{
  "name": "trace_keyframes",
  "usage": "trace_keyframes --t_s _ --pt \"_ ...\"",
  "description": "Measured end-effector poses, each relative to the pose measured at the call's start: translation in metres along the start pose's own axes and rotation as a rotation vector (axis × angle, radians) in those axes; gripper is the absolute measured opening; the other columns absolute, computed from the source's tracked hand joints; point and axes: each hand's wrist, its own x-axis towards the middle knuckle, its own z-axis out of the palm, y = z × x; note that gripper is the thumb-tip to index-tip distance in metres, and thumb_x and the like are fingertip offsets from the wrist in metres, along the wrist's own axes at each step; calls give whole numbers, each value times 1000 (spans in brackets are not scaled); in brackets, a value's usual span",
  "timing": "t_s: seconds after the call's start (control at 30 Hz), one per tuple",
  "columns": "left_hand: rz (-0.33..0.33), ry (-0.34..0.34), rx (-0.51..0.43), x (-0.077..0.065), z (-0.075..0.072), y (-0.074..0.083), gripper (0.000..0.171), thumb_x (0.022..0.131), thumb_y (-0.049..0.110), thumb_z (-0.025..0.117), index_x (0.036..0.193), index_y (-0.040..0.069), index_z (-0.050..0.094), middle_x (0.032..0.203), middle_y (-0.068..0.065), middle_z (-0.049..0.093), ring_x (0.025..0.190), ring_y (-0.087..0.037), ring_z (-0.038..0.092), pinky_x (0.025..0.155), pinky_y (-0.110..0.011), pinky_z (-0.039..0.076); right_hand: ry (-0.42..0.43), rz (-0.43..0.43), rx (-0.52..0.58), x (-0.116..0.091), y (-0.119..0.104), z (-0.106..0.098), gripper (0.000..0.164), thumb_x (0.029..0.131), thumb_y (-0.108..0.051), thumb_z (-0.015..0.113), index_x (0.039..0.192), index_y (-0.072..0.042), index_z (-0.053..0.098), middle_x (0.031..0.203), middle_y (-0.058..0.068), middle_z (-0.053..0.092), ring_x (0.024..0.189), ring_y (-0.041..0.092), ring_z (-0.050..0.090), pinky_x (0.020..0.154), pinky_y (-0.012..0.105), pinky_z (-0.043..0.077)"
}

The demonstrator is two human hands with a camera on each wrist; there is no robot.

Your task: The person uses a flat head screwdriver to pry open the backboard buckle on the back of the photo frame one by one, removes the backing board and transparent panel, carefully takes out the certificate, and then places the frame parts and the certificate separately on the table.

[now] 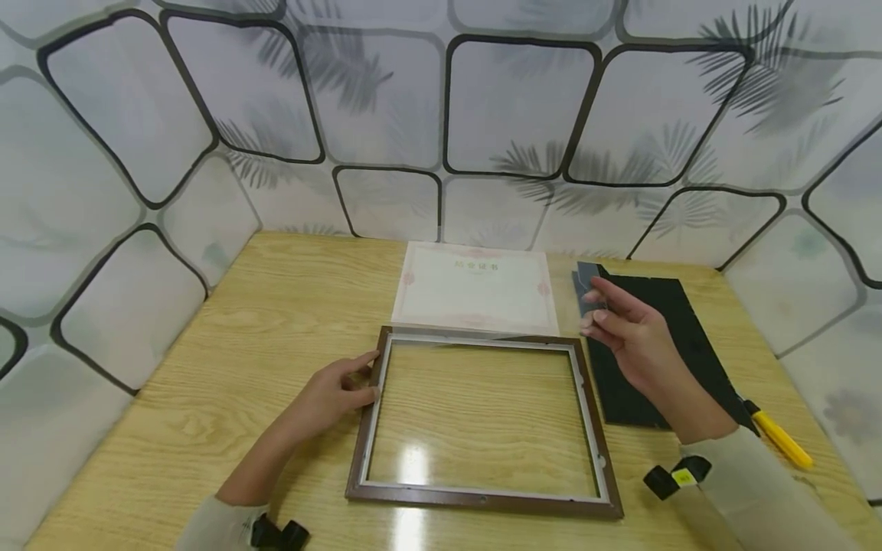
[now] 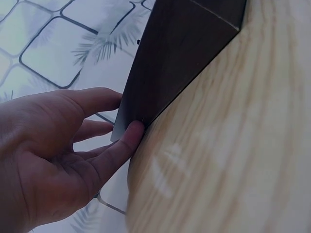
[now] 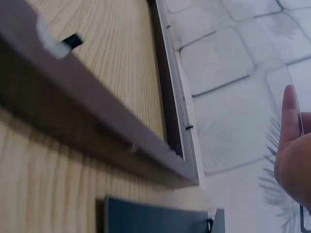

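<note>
A brown picture frame [image 1: 482,501] with a pale inner lip lies on the wooden table [image 1: 227,367], bare table showing through its opening. My left hand [image 1: 338,394] holds its left side, thumb low on the brown outer face and fingers at the upper edge in the left wrist view. Raised beyond the frame's right side, my right hand [image 1: 637,337] pinches a clear sheet [image 3: 301,121], seen nearly edge-on in the right wrist view. Most of that sheet is hard to make out in the head view. Behind the frame lies a white printed certificate [image 1: 475,295] with a pinkish border.
Right of the frame lies a black backing board [image 1: 661,306] with a grey-blue flap [image 1: 587,283] at its far end, partly under my right hand. A yellow-handled tool [image 1: 782,440] sits at its near right corner. Patterned wall covering [image 1: 386,99] rises behind the table.
</note>
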Motion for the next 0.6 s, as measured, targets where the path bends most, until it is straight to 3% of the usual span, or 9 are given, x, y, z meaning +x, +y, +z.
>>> trace_keyframes --t_s 0.13,0.27,0.43,0.6 --pt "19 -12 -12 0 -2 0 68 95 28 71 155 14 42 140 -14 57 91 -19 58 74 -31 51 59 74 -79 14 6 16 61 102 2 54 157 3 29 117 2 61 87 10 70 81 21 58" --pt "22 -17 -26 0 -3 0 67 95 28 71 155 14 43 140 -15 57 95 -19 59 76 -32 52 119 157 -156 30 13 35 63 101 -1 57 158 0 29 114 -2 61 84 8 69 82 22 58" --pt "32 -25 -37 -1 -4 0 68 96 30 71 155 13 42 140 -17 56 97 -21 59 78 -34 52 160 224 -245 51 27 55 59 103 2 48 158 -7 31 118 1 54 83 8 67 86 23 58" --pt "25 -29 -39 -1 -4 -1 69 96 29 71 155 13 41 141 -17 55 98 -21 59 78 -33 52 163 251 -259 72 46 74 58 103 4 44 159 -7 30 123 4 51 84 9 67 87 24 58"
